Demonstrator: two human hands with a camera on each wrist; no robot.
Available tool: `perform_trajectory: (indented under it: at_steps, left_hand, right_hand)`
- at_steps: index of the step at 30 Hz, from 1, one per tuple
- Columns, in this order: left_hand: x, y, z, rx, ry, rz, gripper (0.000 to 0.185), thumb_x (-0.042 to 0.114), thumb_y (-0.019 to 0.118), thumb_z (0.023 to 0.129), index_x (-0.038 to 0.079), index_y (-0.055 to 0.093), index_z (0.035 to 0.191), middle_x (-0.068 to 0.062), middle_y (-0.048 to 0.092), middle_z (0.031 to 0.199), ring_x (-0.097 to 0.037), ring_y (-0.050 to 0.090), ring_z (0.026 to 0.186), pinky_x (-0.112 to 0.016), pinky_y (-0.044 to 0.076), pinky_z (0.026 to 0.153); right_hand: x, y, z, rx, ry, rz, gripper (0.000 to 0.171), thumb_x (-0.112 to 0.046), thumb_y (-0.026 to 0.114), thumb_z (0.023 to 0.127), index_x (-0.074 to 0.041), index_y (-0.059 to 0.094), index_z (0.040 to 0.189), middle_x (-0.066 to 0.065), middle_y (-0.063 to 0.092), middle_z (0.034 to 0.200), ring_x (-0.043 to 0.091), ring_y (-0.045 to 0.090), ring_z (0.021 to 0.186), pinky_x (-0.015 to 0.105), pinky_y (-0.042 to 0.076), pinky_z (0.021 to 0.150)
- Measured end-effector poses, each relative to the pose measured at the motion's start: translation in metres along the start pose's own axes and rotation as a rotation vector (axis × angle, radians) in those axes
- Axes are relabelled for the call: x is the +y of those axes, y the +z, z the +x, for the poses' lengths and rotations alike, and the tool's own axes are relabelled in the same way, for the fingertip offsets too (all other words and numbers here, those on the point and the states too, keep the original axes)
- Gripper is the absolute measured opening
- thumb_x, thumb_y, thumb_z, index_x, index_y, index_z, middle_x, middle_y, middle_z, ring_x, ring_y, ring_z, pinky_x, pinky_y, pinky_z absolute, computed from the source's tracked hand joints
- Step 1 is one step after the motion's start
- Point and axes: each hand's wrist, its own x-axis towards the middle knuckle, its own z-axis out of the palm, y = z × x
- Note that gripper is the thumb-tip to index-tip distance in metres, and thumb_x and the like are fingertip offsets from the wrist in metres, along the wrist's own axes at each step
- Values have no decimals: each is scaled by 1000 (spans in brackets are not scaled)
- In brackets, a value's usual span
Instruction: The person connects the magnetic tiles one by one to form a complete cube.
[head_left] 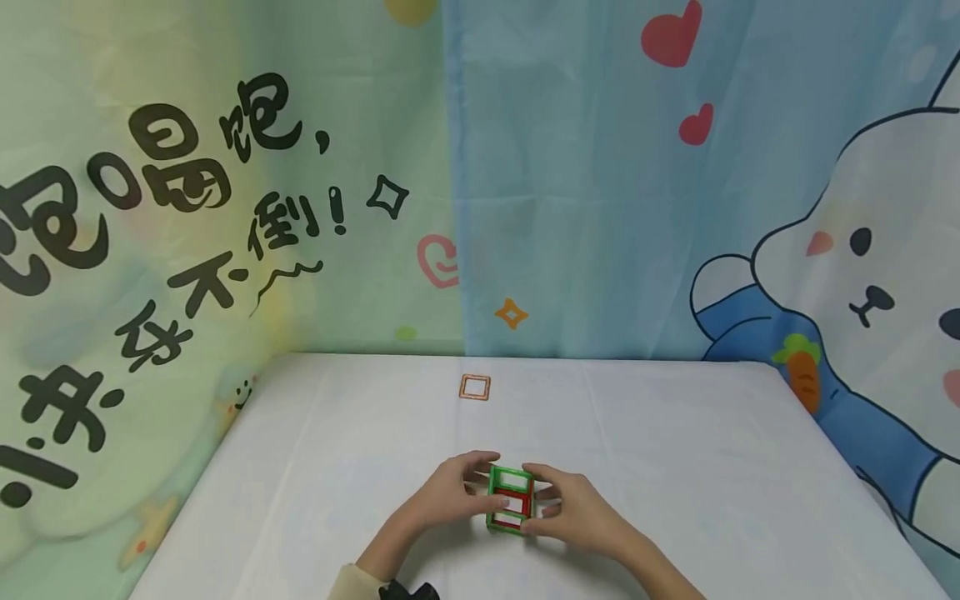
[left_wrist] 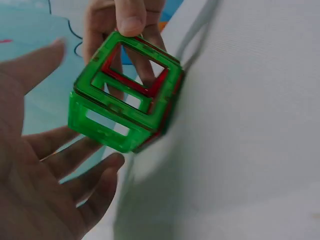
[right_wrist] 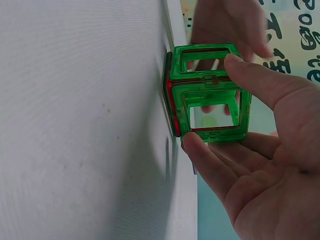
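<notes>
A small box of see-through green and red magnetic tiles is just above the white table, between the two hands. My right hand grips it, thumb and fingertips on its edges; in the right wrist view its fingers lie at the box's lower corner. My left hand is beside the box on the other side. In the left wrist view its thumb stands off from the green tiles, fingers loosely spread near the lower edge. Whether a left fingertip touches the box I cannot tell.
An orange square tile lies flat near the back edge of the white table. Behind hangs a printed cloth with hearts, lettering and a cartoon rabbit.
</notes>
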Motion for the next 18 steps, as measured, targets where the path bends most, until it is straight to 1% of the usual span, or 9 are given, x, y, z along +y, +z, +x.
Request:
perform_trajectory:
  at_steps: [2,4,10,14,18]
  left_hand:
    - [-5,1,-4,-37,-7,-32,68,27,81,80,3,52,136,-2,64,119,-14,62,104,-26,50,82]
    - [-9,2,-6,-52,-10,-45,70,25,83,77,3,52,136,0,63,120,-12,61,106,-25,49,83]
    - [-15,4,-4,-47,14,-41,64,18,86,75,8,57,131,5,64,118,-8,60,106,-24,48,86]
    - [-15,5,-6,-49,3,-69,66,10,87,72,7,56,130,4,64,117,-9,60,106,-25,47,87]
    - [-14,6,-9,-51,-10,-87,66,7,87,71,6,56,129,4,63,116,-10,59,105,-26,47,86]
  right_hand:
    - [0,0,0,-6,12,6,82,-26,85,76,4,44,140,23,55,129,32,64,101,29,54,74]
    - [-1,0,0,-8,21,10,84,-27,85,76,4,43,141,23,56,129,31,64,101,30,54,75]
    - [-1,-1,0,-15,19,2,83,-27,83,78,3,41,142,21,56,128,31,63,103,32,53,76]
    - [2,-2,-1,-37,0,-18,83,-26,83,79,4,40,143,21,55,130,33,61,106,33,53,77]
    - [6,-6,-3,-69,-34,-22,83,-22,83,78,5,38,143,22,55,131,34,60,109,33,52,79]
